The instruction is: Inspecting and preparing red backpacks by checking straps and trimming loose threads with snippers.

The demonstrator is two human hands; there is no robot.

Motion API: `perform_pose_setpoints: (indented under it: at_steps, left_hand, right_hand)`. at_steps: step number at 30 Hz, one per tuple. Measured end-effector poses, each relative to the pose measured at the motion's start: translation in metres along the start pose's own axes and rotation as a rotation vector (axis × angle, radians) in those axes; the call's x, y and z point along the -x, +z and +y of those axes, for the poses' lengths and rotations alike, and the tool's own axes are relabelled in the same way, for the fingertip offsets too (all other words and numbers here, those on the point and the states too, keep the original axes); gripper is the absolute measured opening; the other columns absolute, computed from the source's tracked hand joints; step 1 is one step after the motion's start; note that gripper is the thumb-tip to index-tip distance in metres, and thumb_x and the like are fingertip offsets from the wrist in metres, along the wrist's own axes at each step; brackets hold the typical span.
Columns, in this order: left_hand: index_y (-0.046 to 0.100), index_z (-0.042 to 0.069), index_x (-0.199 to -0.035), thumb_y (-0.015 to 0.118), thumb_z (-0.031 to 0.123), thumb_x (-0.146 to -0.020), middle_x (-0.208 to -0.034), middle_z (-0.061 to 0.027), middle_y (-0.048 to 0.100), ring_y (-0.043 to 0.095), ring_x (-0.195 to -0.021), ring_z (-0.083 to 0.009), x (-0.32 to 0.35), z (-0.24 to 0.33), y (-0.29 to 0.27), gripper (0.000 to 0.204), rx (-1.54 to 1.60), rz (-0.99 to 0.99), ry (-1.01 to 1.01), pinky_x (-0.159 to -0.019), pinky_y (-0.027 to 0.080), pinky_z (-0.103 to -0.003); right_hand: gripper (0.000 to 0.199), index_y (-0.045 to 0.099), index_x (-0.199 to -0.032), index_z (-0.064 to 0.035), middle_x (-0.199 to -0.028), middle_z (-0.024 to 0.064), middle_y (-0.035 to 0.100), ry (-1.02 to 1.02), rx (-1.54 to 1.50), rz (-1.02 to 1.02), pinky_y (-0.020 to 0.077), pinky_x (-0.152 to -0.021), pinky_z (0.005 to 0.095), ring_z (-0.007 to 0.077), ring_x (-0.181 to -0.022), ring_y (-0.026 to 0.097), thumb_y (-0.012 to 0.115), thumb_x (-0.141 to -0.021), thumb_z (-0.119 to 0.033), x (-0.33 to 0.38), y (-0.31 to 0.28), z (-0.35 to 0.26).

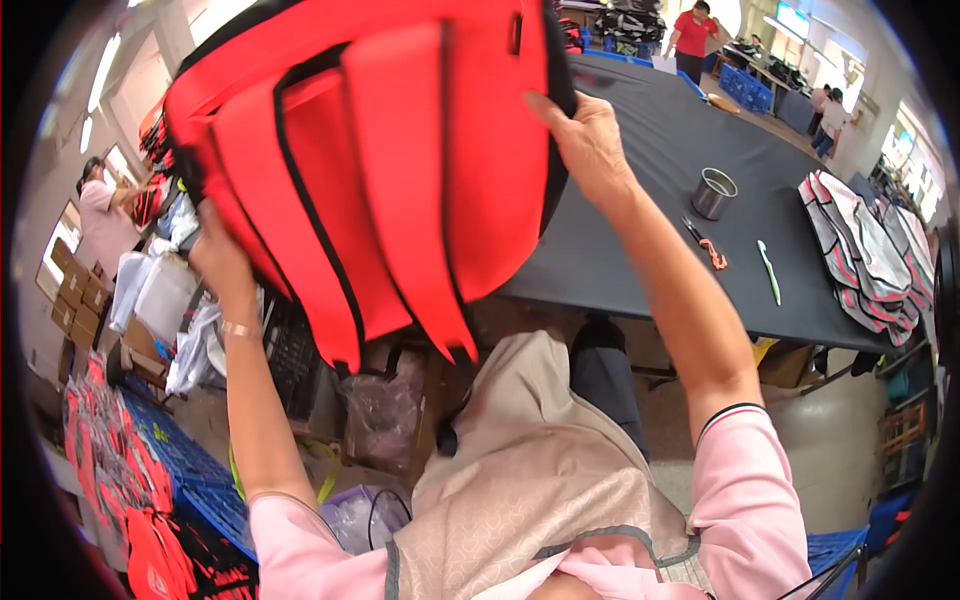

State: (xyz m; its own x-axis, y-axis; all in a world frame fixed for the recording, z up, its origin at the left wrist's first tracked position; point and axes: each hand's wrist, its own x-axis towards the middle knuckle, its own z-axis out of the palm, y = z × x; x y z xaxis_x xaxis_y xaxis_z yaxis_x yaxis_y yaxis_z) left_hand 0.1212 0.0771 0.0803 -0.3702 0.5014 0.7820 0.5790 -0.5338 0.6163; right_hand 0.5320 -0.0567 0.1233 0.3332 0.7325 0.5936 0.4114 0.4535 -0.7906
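Observation:
I hold a large red backpack (380,150) with black trim up in front of me, its padded straps hanging down toward my lap. My left hand (222,262) grips its lower left side, a thin bracelet on the wrist. My right hand (585,140) clasps its right edge, fingers curled over the black border. The bag hides the near left part of the black table (640,200).
On the table lie a metal tin (714,192), scissors with an orange handle (706,244), a white-green tool (769,270) and a stack of grey-pink pieces (865,250). Blue crates with red goods (150,500) stand at the left. Other people work at the back and the far left.

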Motion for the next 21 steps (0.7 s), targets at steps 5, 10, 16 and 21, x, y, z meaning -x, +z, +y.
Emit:
perform_pose_setpoints:
  at_steps: [5,10,16,21]
  left_hand:
    - [0.053,-0.002,-0.126,0.049,0.037,-0.100,-0.121,-0.0162,0.060,0.059,-0.105,-0.0250,-0.036,-0.150,-0.088,0.047,0.425,-0.118,0.152,-0.091,0.048,-0.042]
    - [0.044,0.000,-0.140,0.044,0.041,-0.098,-0.139,-0.0194,0.052,0.055,-0.119,-0.0307,-0.008,0.022,-0.062,0.060,0.304,-0.157,-0.330,-0.099,0.044,-0.043]
    - [0.058,-0.004,-0.125,0.048,0.036,-0.095,-0.115,-0.0210,0.066,0.061,-0.105,-0.0381,-0.029,-0.064,-0.043,0.051,-0.015,-0.090,0.542,-0.091,0.046,-0.048]
    - [0.057,-0.004,-0.126,0.049,0.034,-0.095,-0.121,-0.0217,0.063,0.059,-0.110,-0.0386,-0.052,-0.100,-0.034,0.049,-0.163,-0.352,0.673,-0.095,0.044,-0.047]
  right_hand:
    - [0.021,0.071,-0.094,-0.0016,-0.078,0.0001,0.068,-0.200,-0.228,-0.083,0.0495,-0.063,0.0298,0.0069,-0.068,0.057,0.073,-0.086,-0.020,-0.016,0.048,-0.036]
    - [0.026,0.071,-0.094,0.0018,-0.074,-0.0015,0.067,-0.204,-0.234,-0.203,0.0495,-0.065,0.0314,0.0066,-0.067,0.056,0.075,-0.082,-0.021,-0.003,0.028,-0.039]
    - [0.027,0.074,-0.096,-0.0032,-0.078,0.0055,0.071,0.097,-0.163,-0.068,0.0524,-0.067,0.0324,0.0132,-0.069,0.065,0.077,-0.079,-0.025,-0.002,0.015,-0.006]
    - [0.025,0.071,-0.085,0.0012,-0.070,-0.0033,0.062,0.135,-0.466,-0.038,0.0462,-0.060,0.0245,0.0046,-0.063,0.053,0.074,-0.084,-0.024,0.013,-0.012,0.003]
